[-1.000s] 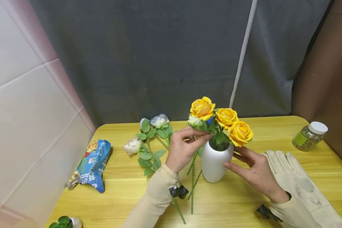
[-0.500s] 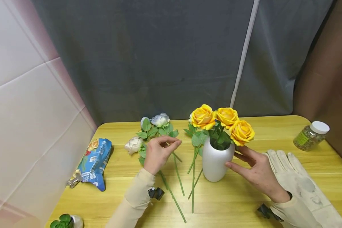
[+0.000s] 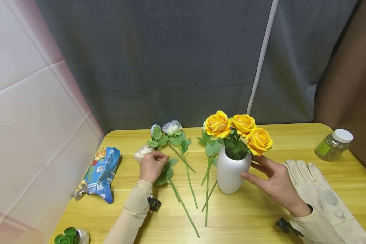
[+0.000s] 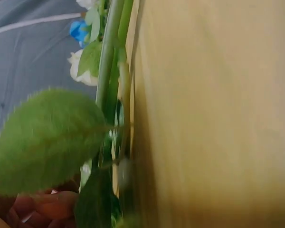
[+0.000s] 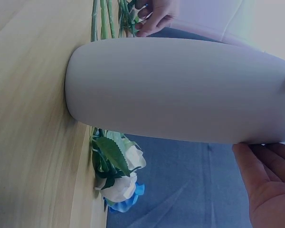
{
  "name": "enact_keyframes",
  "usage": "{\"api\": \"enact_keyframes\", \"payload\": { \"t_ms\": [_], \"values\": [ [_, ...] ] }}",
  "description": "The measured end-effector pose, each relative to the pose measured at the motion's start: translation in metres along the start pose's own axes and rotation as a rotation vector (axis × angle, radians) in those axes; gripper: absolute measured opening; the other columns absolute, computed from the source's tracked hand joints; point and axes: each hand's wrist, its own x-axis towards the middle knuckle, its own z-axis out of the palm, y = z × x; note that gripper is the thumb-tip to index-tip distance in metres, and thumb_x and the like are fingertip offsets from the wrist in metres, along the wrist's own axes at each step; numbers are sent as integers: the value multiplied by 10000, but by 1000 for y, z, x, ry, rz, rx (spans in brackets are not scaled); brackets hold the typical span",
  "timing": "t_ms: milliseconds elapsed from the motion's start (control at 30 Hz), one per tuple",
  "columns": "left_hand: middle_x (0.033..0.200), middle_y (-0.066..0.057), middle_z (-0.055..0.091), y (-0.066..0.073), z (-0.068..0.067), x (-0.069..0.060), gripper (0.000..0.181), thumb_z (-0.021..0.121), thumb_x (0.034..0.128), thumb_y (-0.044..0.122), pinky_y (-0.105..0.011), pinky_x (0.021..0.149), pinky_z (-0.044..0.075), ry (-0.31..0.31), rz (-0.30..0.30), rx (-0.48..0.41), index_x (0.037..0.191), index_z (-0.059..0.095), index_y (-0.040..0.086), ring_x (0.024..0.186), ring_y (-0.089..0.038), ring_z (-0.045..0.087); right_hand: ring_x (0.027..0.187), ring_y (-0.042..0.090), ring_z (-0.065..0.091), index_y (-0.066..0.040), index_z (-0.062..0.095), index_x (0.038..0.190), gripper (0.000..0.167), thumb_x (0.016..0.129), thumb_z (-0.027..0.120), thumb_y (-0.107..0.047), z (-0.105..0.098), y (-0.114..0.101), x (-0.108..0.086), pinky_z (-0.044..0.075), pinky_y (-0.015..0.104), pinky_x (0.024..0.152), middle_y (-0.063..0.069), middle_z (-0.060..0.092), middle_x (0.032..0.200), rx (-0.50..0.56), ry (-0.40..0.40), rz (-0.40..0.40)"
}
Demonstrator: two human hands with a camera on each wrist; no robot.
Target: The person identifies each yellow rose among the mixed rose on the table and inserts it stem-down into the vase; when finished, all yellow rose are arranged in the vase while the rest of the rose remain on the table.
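A white vase (image 3: 230, 174) stands upright on the table, with several yellow roses (image 3: 258, 141) in it. My right hand (image 3: 276, 184) holds its right side near the top, thumb in front and fingers behind, as the right wrist view also shows. My left hand (image 3: 152, 166) is over the leafy stems at the left, beside a pale rose (image 3: 142, 152) lying on the table. In the left wrist view a leaf (image 4: 52, 142) covers part of the left fingers (image 4: 57, 205). Whether they pinch a stem is hidden.
Pale blue roses (image 3: 172, 127) lie behind the left hand. More stems (image 3: 207, 196) lie between it and the vase. A blue snack bag (image 3: 102, 174) and a potted plant (image 3: 67, 236) are at the left; gloves (image 3: 323, 200) and a jar (image 3: 333, 145) at the right.
My left hand has left the yellow rose at the vase and moved left and down to the loose flowers. That rose sits a little lower. My right hand has stayed on the vase.
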Motion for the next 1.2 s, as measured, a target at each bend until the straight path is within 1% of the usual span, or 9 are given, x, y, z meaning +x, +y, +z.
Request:
{"api": "enact_keyframes", "payload": {
  "t_ms": [100,267,400,500,633,767,900,1067,1200],
  "values": [
    [702,-81,715,-6,-3,3,144,814,866,151,-257,580,441,-8,-26,15,802,770,29,577,-84,559,1188,31,655,-4,642,1335,602,777,803,156,0,0,0,564,242,921,24,675,1328,0,-2,-12],
    [629,-66,682,-11,-10,4,165,801,876,128,-231,522,454,-56,-95,-10,792,733,3,480,-52,560,1186,17,650,-15,642,1342,605,781,809,140,0,0,0,564,230,915,-43,668,1324,-9,-1,0],
    [560,-36,654,-13,-13,4,192,794,894,162,-237,464,437,-103,-140,-2,804,731,5,431,-65,546,1185,9,648,-21,641,1345,601,788,810,128,-1,0,1,557,206,913,-46,666,1323,-15,-3,15],
    [562,-43,664,-14,-15,5,216,798,898,210,-253,479,431,-137,-156,28,810,755,17,457,-94,561,1186,8,647,-19,642,1343,595,790,810,125,-1,-1,0,557,205,913,-51,666,1323,-14,-5,17],
    [712,-87,731,-15,-15,6,243,811,889,258,-284,568,459,-157,-159,70,832,783,24,601,-167,622,1197,10,642,-26,637,1353,597,799,811,113,-1,-1,0,556,208,919,-61,659,1338,-13,-9,19],
    [892,-127,770,-17,-15,6,272,811,886,300,-325,672,494,-180,-178,93,869,800,29,778,-247,652,1205,13,639,-38,628,1373,616,803,810,108,-1,0,0,554,211,924,70,662,1363,-13,-14,21],
    [943,-138,775,-17,-14,6,273,800,892,303,-328,696,498,-193,-201,71,887,808,30,849,-275,664,1195,12,643,-35,624,1378,619,804,812,103,-1,0,0,561,233,924,226,645,1354,-17,-17,28],
    [900,-112,775,-14,-15,6,246,792,896,283,-287,667,461,-184,-226,16,865,809,39,829,-252,648,1186,12,646,-16,621,1375,613,804,814,98,-1,0,0,565,242,921,246,640,1354,-20,-20,32],
    [845,-75,778,-8,-18,7,242,772,913,287,-286,659,445,-182,-212,-28,826,812,64,779,-219,617,1185,8,645,-13,622,1372,614,801,817,97,-2,0,1,556,213,920,235,643,1356,-24,-19,28]
  ]
}}
